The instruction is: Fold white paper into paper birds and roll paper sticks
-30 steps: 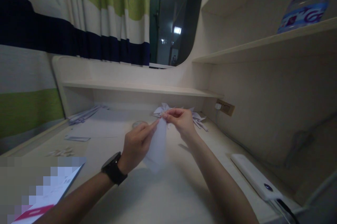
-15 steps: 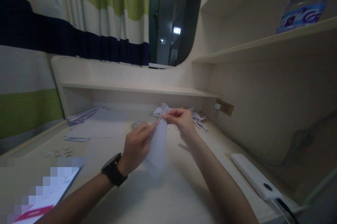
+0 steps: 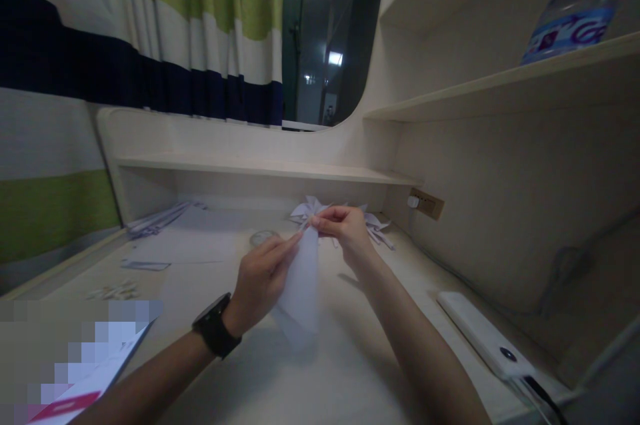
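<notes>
- A white paper (image 3: pixel 303 288) was held up over the pale surface (image 3: pixel 250 388), its narrow end raised between two bare hands and its wider part hung below, slightly blurred.
- The paper's side was pinched by the left hand (image 3: pixel 264 275), whose grip was closed on it near the top, with the fingers pointed up toward the tip.
- The tip was pinched by the right hand (image 3: pixel 346 232), its grip closed between thumb and forefinger, just beside the left fingertips.
- A black watch (image 3: pixel 219 326) was worn on the left wrist.
- Behind the right hand, folded shapes (image 3: pixel 377 228) of white paper were gathered along the back of the surface, partly hidden by that hand.
- A clear ring (image 3: pixel 261 237) was partly covered by the left hand.
- To the left, flat sheets (image 3: pixel 187 235) were spread beside a bundle of paper strips (image 3: pixel 157 222); small pale pieces (image 3: pixel 115 290) were scattered nearer the front.
- A flat item with a pink band (image 3: pixel 67 405) was seen at lower left, partly pixelated.
- At right, a white power bank (image 3: pixel 480 332) was laid near the wall, below a socket (image 3: pixel 431 204) fitted with a white plug (image 3: pixel 413 201).
- A labelled bottle (image 3: pixel 570 28) was stood on the upper shelf (image 3: pixel 500 82).
</notes>
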A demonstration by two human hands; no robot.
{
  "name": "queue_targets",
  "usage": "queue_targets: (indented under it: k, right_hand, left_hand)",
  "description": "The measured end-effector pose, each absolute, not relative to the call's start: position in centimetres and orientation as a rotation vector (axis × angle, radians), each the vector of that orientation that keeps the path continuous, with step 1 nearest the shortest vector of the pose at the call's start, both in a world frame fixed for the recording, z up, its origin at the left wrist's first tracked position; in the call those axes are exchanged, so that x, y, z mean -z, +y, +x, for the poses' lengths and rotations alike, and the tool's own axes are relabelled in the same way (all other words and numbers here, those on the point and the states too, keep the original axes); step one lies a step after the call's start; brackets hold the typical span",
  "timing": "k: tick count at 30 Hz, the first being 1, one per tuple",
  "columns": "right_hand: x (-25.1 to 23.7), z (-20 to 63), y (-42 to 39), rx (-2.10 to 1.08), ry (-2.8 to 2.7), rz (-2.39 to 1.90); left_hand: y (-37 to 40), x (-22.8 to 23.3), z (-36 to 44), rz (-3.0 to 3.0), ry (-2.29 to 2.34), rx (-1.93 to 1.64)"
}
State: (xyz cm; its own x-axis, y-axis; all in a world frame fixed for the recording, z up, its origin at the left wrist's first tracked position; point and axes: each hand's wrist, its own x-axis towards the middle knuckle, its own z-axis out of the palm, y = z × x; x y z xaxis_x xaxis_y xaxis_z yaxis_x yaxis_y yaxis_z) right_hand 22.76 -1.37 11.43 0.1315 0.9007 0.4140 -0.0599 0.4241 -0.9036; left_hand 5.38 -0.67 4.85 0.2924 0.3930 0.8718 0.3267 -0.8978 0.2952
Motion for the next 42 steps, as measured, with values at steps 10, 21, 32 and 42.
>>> queue_targets:
  k: [10, 21, 32, 42]
  right_hand:
    - [-11.37, 22.61, -1.12, -0.800, -1.188, -0.903]
    - [-11.30, 22.20, -1.17, -0.717, -1.184, -0.914]
    - [-10.98, 22.06, -0.82, -0.740, -1.222, -0.927]
    - [-10.54, 22.21, -0.47, -0.790, -1.283, -0.972]
  left_hand:
    - [-0.95, -4.90, 5.75, 2.398, 0.653, -1.721]
    - [-0.91, -4.98, 5.78, 2.349, 0.698, -1.721]
    - [-1.43, -5.23, 5.93, 2.281, 0.723, -1.727]
    - [-1.17, -5.38, 5.85, 2.281, 0.802, -1.721]
